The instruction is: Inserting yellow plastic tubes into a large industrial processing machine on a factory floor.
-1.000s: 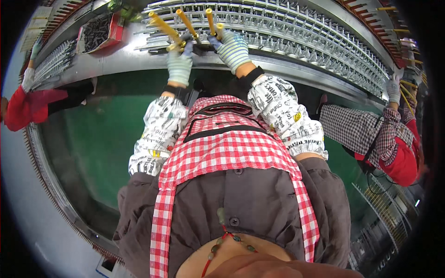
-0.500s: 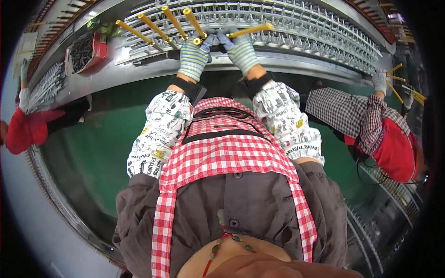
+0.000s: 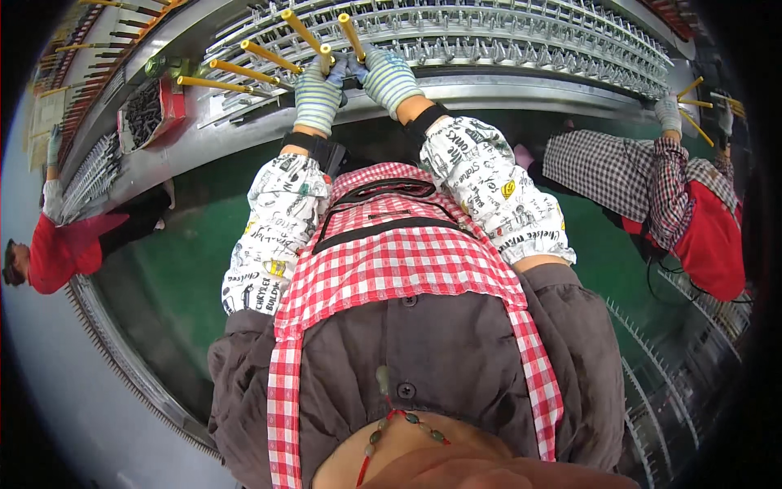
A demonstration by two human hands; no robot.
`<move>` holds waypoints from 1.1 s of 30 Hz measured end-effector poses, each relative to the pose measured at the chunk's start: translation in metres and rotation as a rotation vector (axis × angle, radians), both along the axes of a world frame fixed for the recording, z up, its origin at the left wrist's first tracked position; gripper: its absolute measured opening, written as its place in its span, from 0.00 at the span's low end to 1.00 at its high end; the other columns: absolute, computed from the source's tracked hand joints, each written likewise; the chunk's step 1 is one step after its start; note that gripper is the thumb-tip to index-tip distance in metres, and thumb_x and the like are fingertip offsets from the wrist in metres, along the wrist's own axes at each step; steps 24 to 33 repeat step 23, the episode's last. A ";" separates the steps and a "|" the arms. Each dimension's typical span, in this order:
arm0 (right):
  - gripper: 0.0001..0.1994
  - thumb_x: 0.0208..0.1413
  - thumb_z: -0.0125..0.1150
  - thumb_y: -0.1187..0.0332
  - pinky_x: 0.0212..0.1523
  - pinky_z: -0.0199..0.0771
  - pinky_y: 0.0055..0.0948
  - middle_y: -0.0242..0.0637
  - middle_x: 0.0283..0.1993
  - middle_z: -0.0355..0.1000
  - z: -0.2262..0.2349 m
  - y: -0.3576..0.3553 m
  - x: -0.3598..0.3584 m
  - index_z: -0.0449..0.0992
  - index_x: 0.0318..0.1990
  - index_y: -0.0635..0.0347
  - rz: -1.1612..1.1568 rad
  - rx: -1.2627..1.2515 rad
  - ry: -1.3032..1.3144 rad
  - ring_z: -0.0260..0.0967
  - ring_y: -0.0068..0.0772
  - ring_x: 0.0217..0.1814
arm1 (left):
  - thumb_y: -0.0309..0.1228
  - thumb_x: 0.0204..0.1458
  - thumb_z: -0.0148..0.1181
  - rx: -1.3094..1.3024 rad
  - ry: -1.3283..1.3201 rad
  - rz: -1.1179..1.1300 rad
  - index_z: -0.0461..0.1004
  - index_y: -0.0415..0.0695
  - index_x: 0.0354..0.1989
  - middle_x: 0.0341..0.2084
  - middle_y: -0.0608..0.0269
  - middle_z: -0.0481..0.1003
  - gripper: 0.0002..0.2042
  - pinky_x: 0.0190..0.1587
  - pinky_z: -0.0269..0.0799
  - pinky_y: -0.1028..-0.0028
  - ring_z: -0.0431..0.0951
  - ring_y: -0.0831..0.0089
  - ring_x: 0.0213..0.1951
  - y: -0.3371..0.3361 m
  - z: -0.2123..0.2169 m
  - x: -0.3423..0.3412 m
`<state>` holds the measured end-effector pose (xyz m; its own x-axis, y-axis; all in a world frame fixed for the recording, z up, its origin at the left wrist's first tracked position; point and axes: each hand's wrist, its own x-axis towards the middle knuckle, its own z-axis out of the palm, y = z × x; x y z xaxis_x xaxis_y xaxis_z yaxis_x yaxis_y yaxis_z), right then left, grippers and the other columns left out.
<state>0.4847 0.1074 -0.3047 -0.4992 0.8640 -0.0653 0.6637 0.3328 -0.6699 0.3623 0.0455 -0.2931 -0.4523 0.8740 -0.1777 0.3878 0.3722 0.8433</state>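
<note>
My left hand (image 3: pixel 318 99), in a striped knit glove, is closed around a yellow rod (image 3: pixel 326 59) whose end points toward me. Beside it, my right hand (image 3: pixel 391 81), gloved alike, has its fingers bent at the foot of another yellow rod (image 3: pixel 350 37) that stands almost upright. The fingertips of both hands meet over a metal rack (image 3: pixel 489 50) with rows of small clips, and what lies between them is hidden. Just left of my hands, several yellow rods (image 3: pixel 273 57) stick out of the rack at a slant.
A red box (image 3: pixel 173 102) of dark small parts sits on the metal bench (image 3: pixel 195 151) to the left. One person in red (image 3: pixel 69 248) works at far left. Another person in a checked apron (image 3: pixel 599 167) handles yellow rods at right. The floor (image 3: pixel 187 220) is green.
My right hand has come left toward my left hand, and its rod has swung from slanting right to nearly upright. The leaning rods now show farther left and lower.
</note>
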 end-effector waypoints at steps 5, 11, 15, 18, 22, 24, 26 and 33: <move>0.20 0.48 0.55 0.70 0.50 0.66 0.42 0.50 0.49 0.67 -0.011 -0.033 0.018 0.64 0.51 0.58 -0.131 0.131 0.453 0.65 0.52 0.49 | 0.47 0.48 0.59 -0.226 0.020 -0.005 0.73 0.40 0.36 0.15 0.56 0.74 0.20 0.23 0.68 0.69 0.72 0.66 0.14 0.007 0.003 -0.008; 0.21 0.49 0.59 0.66 0.38 0.71 0.28 0.41 0.43 0.71 0.017 -0.087 0.045 0.65 0.52 0.56 0.036 -0.021 0.482 0.72 0.33 0.38 | 0.31 0.50 0.55 0.203 0.216 -0.026 0.66 0.44 0.49 0.36 0.46 0.74 0.17 0.39 0.70 0.64 0.75 0.54 0.38 -0.055 -0.040 0.001; 0.16 0.52 0.52 0.58 0.35 0.69 0.40 0.48 0.39 0.70 0.023 -0.085 0.040 0.69 0.43 0.58 0.224 0.137 0.330 0.69 0.51 0.33 | 0.24 0.53 0.46 0.101 -0.582 -0.036 0.65 0.44 0.53 0.33 0.56 0.73 0.17 0.37 0.70 0.73 0.72 0.72 0.32 -0.079 -0.052 0.026; 0.13 0.54 0.48 0.59 0.36 0.67 0.43 0.48 0.31 0.71 0.008 -0.079 0.053 0.73 0.36 0.59 0.033 -0.041 0.276 0.69 0.49 0.36 | 0.25 0.50 0.52 -0.241 -0.040 -0.402 0.64 0.44 0.54 0.32 0.57 0.74 0.20 0.27 0.70 0.73 0.73 0.74 0.30 -0.070 0.012 0.038; 0.16 0.53 0.51 0.56 0.31 0.72 0.36 0.46 0.31 0.74 0.027 -0.072 0.060 0.73 0.38 0.59 -0.195 -0.212 0.502 0.73 0.38 0.27 | 0.30 0.49 0.57 -0.231 -0.304 -0.310 0.63 0.44 0.55 0.38 0.56 0.74 0.22 0.24 0.72 0.74 0.73 0.73 0.29 -0.064 0.020 0.030; 0.15 0.52 0.55 0.57 0.36 0.74 0.39 0.41 0.34 0.76 0.021 -0.067 0.062 0.74 0.42 0.58 -0.328 -0.302 0.786 0.74 0.36 0.30 | 0.30 0.49 0.57 -0.228 -0.309 -0.310 0.63 0.44 0.55 0.38 0.56 0.74 0.22 0.24 0.72 0.74 0.73 0.73 0.29 -0.066 0.022 0.036; 0.15 0.52 0.55 0.57 0.36 0.74 0.39 0.41 0.34 0.76 0.021 -0.067 0.062 0.74 0.42 0.58 -0.328 -0.302 0.786 0.74 0.36 0.30 | 0.30 0.49 0.57 -0.228 -0.309 -0.310 0.63 0.44 0.55 0.38 0.56 0.74 0.22 0.24 0.72 0.74 0.73 0.73 0.29 -0.066 0.022 0.036; 0.15 0.52 0.55 0.57 0.36 0.74 0.39 0.41 0.34 0.76 0.021 -0.067 0.062 0.74 0.42 0.58 -0.328 -0.302 0.786 0.74 0.36 0.30 | 0.30 0.49 0.57 -0.228 -0.309 -0.310 0.63 0.44 0.55 0.38 0.56 0.74 0.22 0.24 0.72 0.74 0.73 0.73 0.29 -0.066 0.022 0.036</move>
